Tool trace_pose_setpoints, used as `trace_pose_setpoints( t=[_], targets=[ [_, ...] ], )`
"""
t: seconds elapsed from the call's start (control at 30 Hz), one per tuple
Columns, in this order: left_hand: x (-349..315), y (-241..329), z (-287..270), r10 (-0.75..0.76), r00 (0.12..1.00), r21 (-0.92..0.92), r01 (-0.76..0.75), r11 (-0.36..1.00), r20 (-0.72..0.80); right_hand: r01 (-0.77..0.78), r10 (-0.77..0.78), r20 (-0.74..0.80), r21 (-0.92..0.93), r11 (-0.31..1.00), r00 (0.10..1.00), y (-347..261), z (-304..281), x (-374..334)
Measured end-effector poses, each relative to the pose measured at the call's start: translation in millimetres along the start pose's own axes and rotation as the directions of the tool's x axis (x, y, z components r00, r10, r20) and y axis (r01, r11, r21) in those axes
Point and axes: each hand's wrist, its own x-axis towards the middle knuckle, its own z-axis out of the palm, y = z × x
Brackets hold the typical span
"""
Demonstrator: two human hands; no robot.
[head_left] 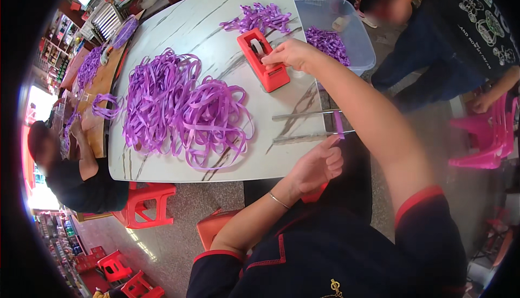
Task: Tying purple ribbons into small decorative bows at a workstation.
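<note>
I see L hand (318, 163) pinching ribbon (338, 121); R hand (291, 56) at tape dispenser (277, 78), can't tell grip. Ribbon prob. light, limp, slick; pinch end.

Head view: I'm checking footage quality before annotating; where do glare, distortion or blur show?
Head view, far left: the bright opening is washed out white; head view, rim: shelves look tilted, corners go black; head view, lower left: light streaks reflect off the floor; head view, left: the seated person's head is smudged; head view, centre: the purple ribbons look reasonably clear.
</note>
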Motion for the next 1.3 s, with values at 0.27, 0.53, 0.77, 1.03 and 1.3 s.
trace_pose_setpoints(
  t=[0.27, 0.53, 0.77, 1.03, 1.3],
  targets=[
    [-0.9, 3.8, -2.0, -0.023, 0.998, 0.010, 0.023, 1.000, 0.058, -0.016, 0.013, 0.081, 0.033, 0.999, 0.997, -16.1, 2.8, -59.2],
    [-2.6, 4.6, 6.2, -0.022, 1.000, 0.061, 0.021, 0.998, 0.007, 0.133, -0.265, -0.264, -0.430, 0.893, 0.927, 34.9, 21.6, -74.6],
    [-0.6, 3.8, 5.3, -0.017, 1.000, 0.069, 0.018, 0.997, -0.020, 0.110, -0.377, -0.182, -0.766, 0.633, 0.908, 34.9, -13.3, -87.3],
    [-2.0, 2.8, 7.7, -0.003, 0.996, 0.074, 0.009, 0.997, -0.084, 0.080, 0.090, 0.275, -0.552, 0.830, 0.957, 39.2, -71.7, -146.1],
    [0.2, 0.5, 8.8, 0.015, 0.997, 0.043, -0.012, 0.999, -0.077, 0.146, 0.138, 0.214, -0.910, 0.387, 0.967, 33.7, -63.7, -155.6]
  ],
)
